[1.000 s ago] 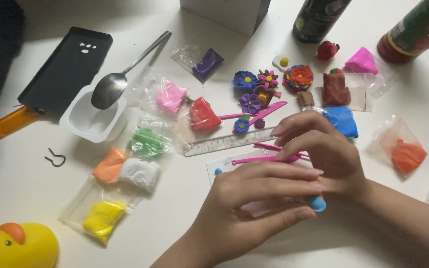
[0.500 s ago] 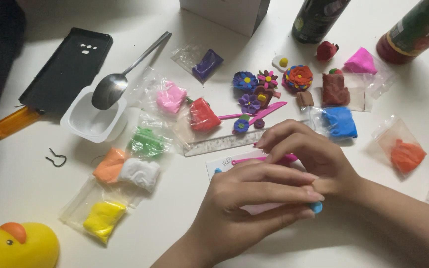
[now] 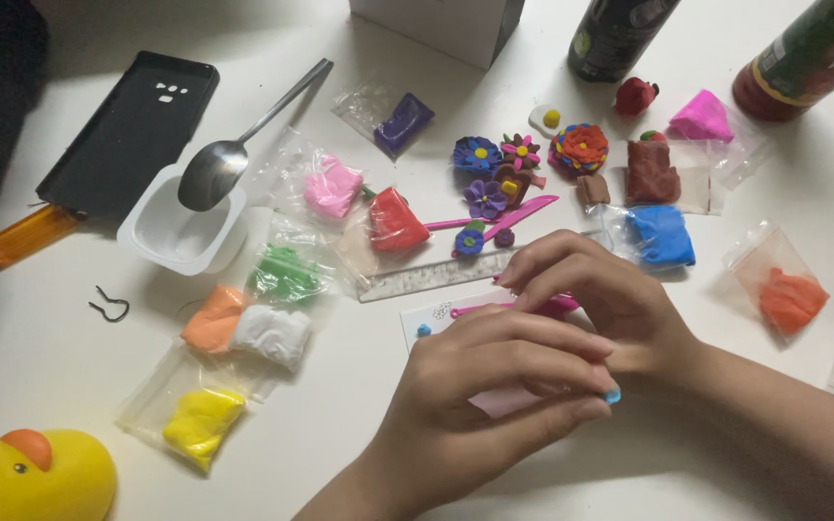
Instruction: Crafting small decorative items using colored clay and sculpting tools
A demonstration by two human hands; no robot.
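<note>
head view, hands: left hand [image 3: 494,386] and right hand [image 3: 600,294] meet over a small white card [image 3: 436,316] on the bench [image 3: 359,453]
left fingers: curled in, pinching a small blue bit of clay [image 3: 612,396] at the tips — a pale pink piece shows under the palm, grip on it unclear
right fingers: closed around a thin pink modelling tool [image 3: 523,306], tip towards the card
work piece: at the fingertips, mostly hidden by both hands — shape cannot be told
done, by my read: a cluster of finished clay flowers [image 3: 499,178] plus a round orange-red flower [image 3: 579,148] lies beyond the clear ruler [image 3: 436,275]; small brown and red models near them
left, by my read: present piece looks mid-shaping; bagged clay looks largely unused — yellow bag [image 3: 200,420], orange and white bag [image 3: 248,328], green bag [image 3: 287,273], blue bag [image 3: 660,234]
off to the side: spoon [image 3: 243,145] resting in a white cup [image 3: 180,232], dark phone case [image 3: 132,130], yellow duck toy [image 3: 31,478]
</note>
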